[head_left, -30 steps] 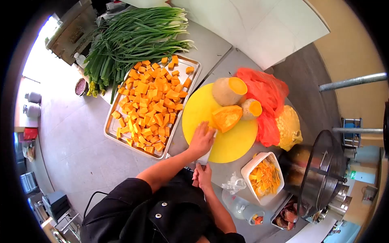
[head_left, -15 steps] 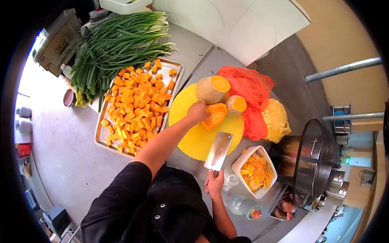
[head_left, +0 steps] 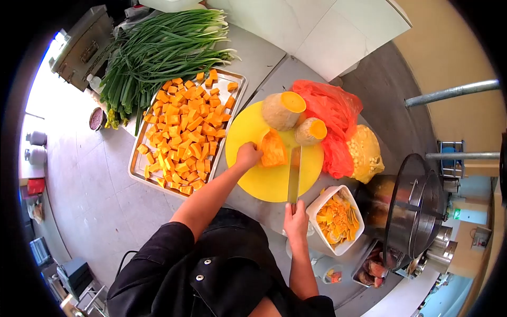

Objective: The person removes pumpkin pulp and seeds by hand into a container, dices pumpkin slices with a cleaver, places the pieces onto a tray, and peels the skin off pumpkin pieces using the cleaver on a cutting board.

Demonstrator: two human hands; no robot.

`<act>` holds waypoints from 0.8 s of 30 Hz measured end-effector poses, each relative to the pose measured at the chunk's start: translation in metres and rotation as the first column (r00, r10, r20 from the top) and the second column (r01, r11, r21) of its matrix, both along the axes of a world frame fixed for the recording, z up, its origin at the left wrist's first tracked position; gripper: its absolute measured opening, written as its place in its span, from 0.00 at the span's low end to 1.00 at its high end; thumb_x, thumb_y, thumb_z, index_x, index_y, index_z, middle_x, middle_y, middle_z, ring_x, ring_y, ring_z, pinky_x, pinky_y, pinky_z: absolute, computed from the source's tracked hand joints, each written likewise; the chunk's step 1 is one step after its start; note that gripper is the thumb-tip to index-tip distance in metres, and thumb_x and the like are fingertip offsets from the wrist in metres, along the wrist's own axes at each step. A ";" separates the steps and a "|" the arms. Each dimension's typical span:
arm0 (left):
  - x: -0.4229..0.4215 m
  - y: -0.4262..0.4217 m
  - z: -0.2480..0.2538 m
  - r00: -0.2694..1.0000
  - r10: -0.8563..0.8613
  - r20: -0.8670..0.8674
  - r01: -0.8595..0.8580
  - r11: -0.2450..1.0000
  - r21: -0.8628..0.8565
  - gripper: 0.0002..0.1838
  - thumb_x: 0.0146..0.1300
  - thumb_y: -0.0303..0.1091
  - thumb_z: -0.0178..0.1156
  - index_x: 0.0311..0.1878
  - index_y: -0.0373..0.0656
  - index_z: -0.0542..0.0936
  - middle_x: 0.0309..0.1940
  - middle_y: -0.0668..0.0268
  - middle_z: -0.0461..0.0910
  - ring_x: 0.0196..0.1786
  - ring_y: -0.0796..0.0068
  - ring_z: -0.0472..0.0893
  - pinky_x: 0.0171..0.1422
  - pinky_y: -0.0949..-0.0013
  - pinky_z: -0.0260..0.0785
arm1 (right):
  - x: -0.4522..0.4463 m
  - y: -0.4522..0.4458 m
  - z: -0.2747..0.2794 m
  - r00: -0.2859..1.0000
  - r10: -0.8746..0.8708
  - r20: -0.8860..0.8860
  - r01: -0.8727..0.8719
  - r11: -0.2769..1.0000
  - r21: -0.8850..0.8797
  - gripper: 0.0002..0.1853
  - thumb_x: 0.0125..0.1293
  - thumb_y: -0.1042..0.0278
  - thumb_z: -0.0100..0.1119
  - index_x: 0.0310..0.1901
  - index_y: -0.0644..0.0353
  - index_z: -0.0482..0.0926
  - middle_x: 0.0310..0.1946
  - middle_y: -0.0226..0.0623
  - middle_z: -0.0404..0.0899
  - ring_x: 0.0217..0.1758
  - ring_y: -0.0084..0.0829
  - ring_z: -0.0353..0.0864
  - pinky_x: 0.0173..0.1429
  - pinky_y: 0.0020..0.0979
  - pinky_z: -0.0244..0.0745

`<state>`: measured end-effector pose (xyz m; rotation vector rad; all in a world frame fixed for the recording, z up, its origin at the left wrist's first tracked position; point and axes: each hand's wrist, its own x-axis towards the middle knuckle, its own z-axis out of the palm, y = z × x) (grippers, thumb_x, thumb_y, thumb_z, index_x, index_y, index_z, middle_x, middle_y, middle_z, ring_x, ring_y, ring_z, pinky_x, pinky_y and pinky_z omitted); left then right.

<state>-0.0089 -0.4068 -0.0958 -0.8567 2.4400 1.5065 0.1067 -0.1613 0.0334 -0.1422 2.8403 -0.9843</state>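
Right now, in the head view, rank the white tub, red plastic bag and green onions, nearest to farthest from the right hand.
1. White tub: just right of the right hand.
2. Red plastic bag: ahead, slightly right.
3. Green onions: far ahead, left.

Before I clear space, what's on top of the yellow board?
An orange wedge, a large squash piece and a smaller one; the cleaver extends over it. The board beneath these is hidden.

Top (head_left: 237, 280): black matte cloth, creased
Buttons (head_left: 207, 261): two, round, silvery, close together on the front
Sleeves (head_left: 158, 248): black, loose, ending around the elbows
Forearms (head_left: 206, 201): bare
Left hand (head_left: 247, 155): bare
Right hand (head_left: 296, 218): bare
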 end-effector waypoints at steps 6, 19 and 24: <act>0.003 -0.009 0.011 1.000 0.004 -0.012 -0.003 0.999 0.039 0.15 0.55 0.39 0.69 0.39 0.37 0.85 0.37 0.49 0.87 0.42 0.50 0.87 0.49 0.55 0.79 | -0.057 -0.059 0.070 0.984 0.108 -0.143 -0.120 0.989 -0.081 0.12 0.76 0.63 0.58 0.46 0.63 0.69 0.29 0.56 0.81 0.36 0.62 0.82 0.37 0.55 0.74; 0.034 -0.030 0.031 0.860 -0.495 -0.123 0.346 0.745 -0.571 0.22 0.61 0.34 0.63 0.60 0.46 0.78 0.65 0.49 0.75 0.65 0.49 0.76 0.67 0.53 0.70 | -0.074 -0.062 -0.049 0.966 0.259 0.024 -0.259 0.955 0.142 0.12 0.75 0.61 0.55 0.47 0.62 0.69 0.30 0.57 0.82 0.36 0.62 0.82 0.40 0.60 0.74; -0.009 -0.038 0.049 0.365 -0.931 0.014 0.365 0.129 -0.922 0.37 0.65 0.38 0.60 0.78 0.58 0.64 0.81 0.55 0.58 0.81 0.51 0.59 0.82 0.45 0.52 | -0.038 -0.027 -0.015 0.998 -0.013 -0.059 0.009 0.998 -0.066 0.13 0.75 0.62 0.58 0.42 0.61 0.68 0.27 0.52 0.80 0.34 0.61 0.81 0.37 0.54 0.73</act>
